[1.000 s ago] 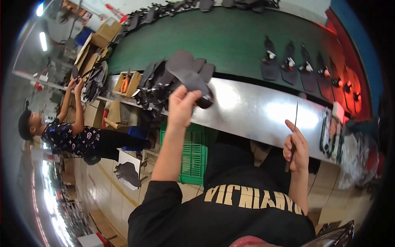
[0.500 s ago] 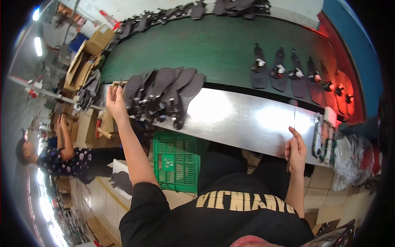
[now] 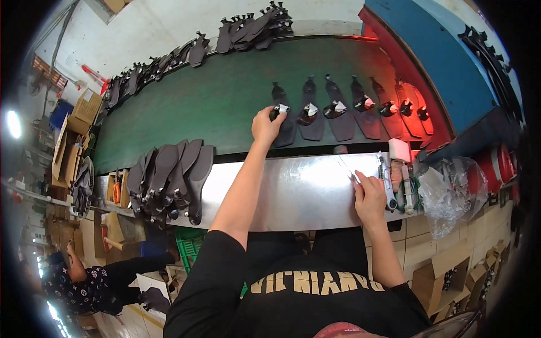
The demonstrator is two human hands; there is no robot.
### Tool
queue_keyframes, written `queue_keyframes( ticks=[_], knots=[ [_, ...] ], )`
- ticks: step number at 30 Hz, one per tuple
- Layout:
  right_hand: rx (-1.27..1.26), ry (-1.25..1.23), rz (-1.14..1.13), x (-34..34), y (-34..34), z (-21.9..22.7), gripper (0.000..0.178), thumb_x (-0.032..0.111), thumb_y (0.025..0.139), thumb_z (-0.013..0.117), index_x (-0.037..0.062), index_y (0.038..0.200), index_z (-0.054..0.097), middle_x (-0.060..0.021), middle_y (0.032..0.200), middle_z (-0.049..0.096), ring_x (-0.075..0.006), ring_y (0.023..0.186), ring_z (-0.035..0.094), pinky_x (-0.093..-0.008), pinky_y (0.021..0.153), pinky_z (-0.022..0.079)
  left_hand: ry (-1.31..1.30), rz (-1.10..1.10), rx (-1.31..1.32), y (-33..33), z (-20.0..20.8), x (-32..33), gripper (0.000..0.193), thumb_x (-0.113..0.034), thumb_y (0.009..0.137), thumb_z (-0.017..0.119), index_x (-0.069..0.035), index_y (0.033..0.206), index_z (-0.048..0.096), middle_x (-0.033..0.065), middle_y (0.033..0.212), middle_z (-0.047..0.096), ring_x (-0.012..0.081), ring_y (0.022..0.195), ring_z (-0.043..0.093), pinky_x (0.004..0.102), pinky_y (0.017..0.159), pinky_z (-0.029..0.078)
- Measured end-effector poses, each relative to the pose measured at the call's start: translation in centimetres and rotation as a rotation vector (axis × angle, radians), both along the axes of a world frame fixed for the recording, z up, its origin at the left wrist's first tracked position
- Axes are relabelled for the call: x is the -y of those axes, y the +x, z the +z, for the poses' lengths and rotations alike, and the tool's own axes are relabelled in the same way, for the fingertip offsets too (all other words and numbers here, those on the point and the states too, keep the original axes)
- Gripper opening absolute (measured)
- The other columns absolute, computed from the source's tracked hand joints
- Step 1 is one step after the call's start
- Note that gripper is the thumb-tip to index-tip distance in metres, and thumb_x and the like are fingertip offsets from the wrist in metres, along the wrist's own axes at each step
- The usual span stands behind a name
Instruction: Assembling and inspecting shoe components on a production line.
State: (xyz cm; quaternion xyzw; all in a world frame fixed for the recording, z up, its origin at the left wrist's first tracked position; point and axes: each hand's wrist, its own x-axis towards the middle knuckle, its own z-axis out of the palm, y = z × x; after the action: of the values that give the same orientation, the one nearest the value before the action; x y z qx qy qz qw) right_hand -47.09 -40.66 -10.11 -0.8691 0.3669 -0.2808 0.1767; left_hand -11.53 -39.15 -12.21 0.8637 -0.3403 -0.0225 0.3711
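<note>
My left hand point(image 3: 266, 125) is over the green conveyor belt, its fingers closed on the dark strap of the leftmost flat sandal point(image 3: 285, 132) in a row. That sandal lies with its narrow end pointing away from me. My right hand point(image 3: 370, 197), above the metal ledge, grips a thin, pale, stick-like tool point(image 3: 346, 167). The tool points to the far left, and its exact kind is unclear. Several more dark sandals point(image 3: 342, 127) with shiny wrapped straps lie to the right. A pile of dark sandals point(image 3: 167, 169) rests on the ledge at left.
A blue machine point(image 3: 411, 39) with a red-lit opening stands at the belt's right end. Hand tools point(image 3: 407, 191) and clear plastic bags point(image 3: 445, 194) sit at the ledge's right. More sandals point(image 3: 253, 28) line the far edge. A green crate point(image 3: 189, 248) is below; another person point(image 3: 73, 281) stands at left.
My left hand has moved from beside the sandal pile to the leftmost sandal in the row. My right hand still holds the tool. The view has turned to the right.
</note>
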Motion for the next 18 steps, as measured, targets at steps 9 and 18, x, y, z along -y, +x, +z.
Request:
queue_keyframes(
  ticks=[9,18],
  knots=[
    [0.097,-0.056,-0.018,-1.0,0.1,1.8,0.052,0.002,0.075,0.067,0.0104,0.127,0.060,-0.0156,0.116,0.052,-0.0330,0.099,0.050,-0.0428,0.088,0.040,-0.161,0.056,0.374,-2.8,-3.3,1.0,0.024,-0.023,0.076,0.074,-0.008,0.095,0.068,0.0117,0.107,0.064,0.0325,0.094,0.062,0.0408,0.080,0.050],
    [0.562,0.776,0.210,-3.7,0.0,2.2,0.022,0.006,0.091,0.057,0.0010,0.109,0.066,-0.0111,0.111,0.061,-0.0198,0.099,0.057,-0.0332,0.087,0.045,-0.749,-0.182,-0.591,-6.5,8.0,-8.4,0.025,-0.001,0.079,0.073,0.002,0.103,0.067,0.0042,0.101,0.067,0.0084,0.081,0.060,0.0233,0.071,0.050]
  ],
)
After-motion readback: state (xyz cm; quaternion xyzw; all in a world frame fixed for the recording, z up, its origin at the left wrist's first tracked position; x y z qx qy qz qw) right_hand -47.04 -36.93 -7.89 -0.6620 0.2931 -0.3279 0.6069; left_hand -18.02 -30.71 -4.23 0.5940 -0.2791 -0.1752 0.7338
